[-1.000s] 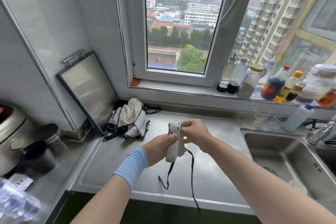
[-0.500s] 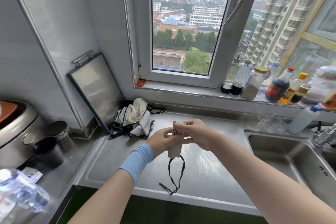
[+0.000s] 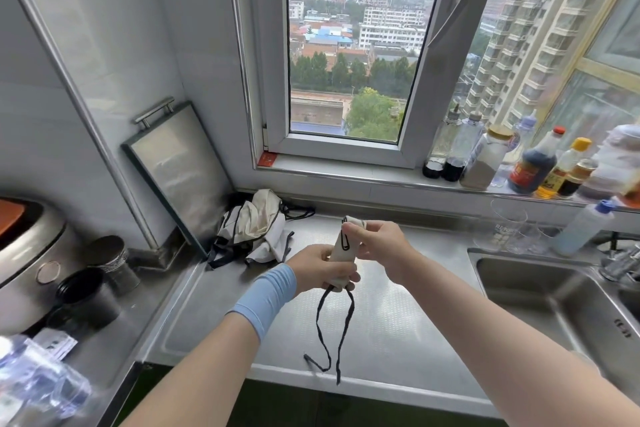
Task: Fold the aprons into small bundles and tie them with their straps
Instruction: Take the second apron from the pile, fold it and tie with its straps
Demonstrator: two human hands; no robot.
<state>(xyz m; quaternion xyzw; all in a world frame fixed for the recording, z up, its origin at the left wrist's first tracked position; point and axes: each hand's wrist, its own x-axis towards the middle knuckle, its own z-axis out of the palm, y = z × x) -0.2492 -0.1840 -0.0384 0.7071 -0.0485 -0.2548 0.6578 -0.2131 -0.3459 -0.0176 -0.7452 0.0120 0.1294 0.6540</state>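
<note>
Rolled tighter than before, cream apron bundle [image 3: 343, 252] mid-frame, gripped by left hand [image 3: 317, 270] and right hand [image 3: 379, 250]; straps [image 3: 318, 317] dangle over counter [image 3: 408, 329] edge.

Apron bundle [image 3: 340, 254] tighter, straps [image 3: 346, 329] shorter.

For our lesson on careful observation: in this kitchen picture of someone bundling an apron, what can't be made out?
Head view:
- Far side of the rolled apron and any knot: covered by the left hand and right hand.
- Number of aprons in the crumpled pile: folds overlap.
- Sauce bottle label text: too small.
- Rice cooker: cut off by the left edge.
</note>
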